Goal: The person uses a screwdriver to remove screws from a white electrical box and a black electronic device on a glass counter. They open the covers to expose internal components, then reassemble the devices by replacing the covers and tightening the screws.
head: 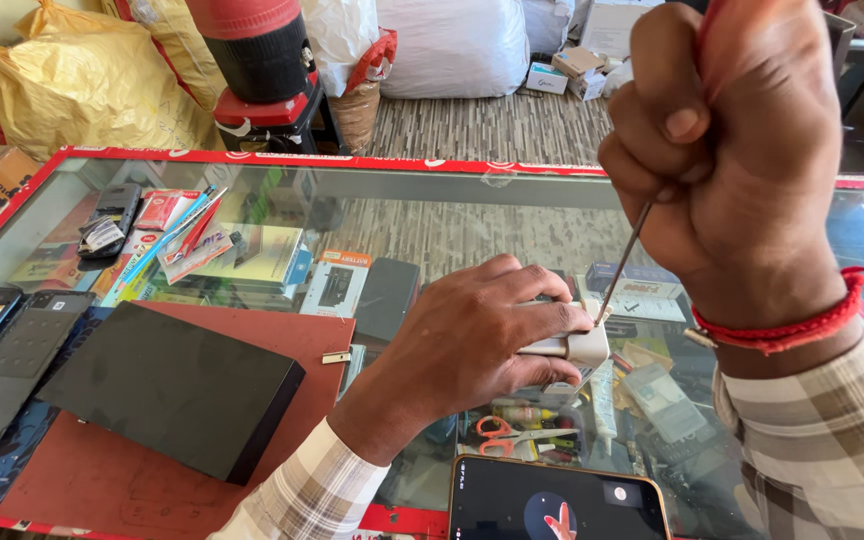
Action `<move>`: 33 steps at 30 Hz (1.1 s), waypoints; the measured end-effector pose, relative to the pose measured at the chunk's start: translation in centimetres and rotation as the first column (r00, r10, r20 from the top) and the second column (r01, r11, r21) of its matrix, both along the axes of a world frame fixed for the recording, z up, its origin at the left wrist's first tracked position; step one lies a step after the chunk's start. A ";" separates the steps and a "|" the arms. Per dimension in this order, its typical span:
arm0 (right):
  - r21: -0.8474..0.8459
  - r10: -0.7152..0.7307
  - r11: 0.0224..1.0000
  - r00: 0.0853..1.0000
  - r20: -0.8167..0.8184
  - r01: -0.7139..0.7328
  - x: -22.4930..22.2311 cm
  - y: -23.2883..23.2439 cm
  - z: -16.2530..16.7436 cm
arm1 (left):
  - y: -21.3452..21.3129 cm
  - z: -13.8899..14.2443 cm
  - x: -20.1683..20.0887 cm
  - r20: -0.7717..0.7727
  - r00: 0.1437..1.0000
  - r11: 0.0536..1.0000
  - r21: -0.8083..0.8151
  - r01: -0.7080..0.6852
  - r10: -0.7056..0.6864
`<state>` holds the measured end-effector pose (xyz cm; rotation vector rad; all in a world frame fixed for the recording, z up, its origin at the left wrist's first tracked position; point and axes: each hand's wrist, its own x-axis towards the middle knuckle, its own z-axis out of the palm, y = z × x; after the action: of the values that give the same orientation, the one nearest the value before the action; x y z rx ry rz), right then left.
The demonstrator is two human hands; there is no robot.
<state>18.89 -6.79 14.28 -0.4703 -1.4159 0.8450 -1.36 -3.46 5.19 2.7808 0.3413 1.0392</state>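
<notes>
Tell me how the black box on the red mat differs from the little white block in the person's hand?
The black box is large, flat and dark; the white block is small and pale. The box lies untouched on the red mat; the block is pinned on the glass counter by the left hand, while the right hand pokes a thin metal tool at it. Both are boxy.

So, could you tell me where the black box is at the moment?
In the head view, the black box lies lower left on the red mat, left of the left hand.
</notes>
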 end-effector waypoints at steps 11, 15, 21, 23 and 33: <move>0.119 -0.124 0.986 0.992 0.034 0.119 0.0 0.9 -0.7 | 0.0 0.1 0.0 0.000 1.000 1.000 0.009 0.005 -0.005; 0.085 0.136 0.988 0.986 -0.099 -0.128 -0.1 0.6 -0.7 | 0.1 0.1 -0.1 0.011 1.000 1.000 0.018 0.016 -0.017; 0.205 -0.173 0.967 0.980 0.100 0.150 -0.3 0.6 -1.0 | 0.1 0.0 -0.1 -0.003 1.000 1.000 0.008 0.002 -0.002; 0.133 -0.134 0.982 0.991 0.018 0.131 -0.4 0.8 -1.0 | 0.1 0.0 -0.1 -0.001 1.000 1.000 0.007 0.004 -0.004; 0.160 -0.156 0.978 0.982 0.110 0.137 -0.7 -0.2 0.0 | 0.0 -0.1 0.0 -0.010 1.000 1.000 0.013 -0.010 0.010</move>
<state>18.17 -6.99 14.27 -0.5102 -1.5255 0.5929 -1.38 -3.45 5.13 2.7996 0.3510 1.0345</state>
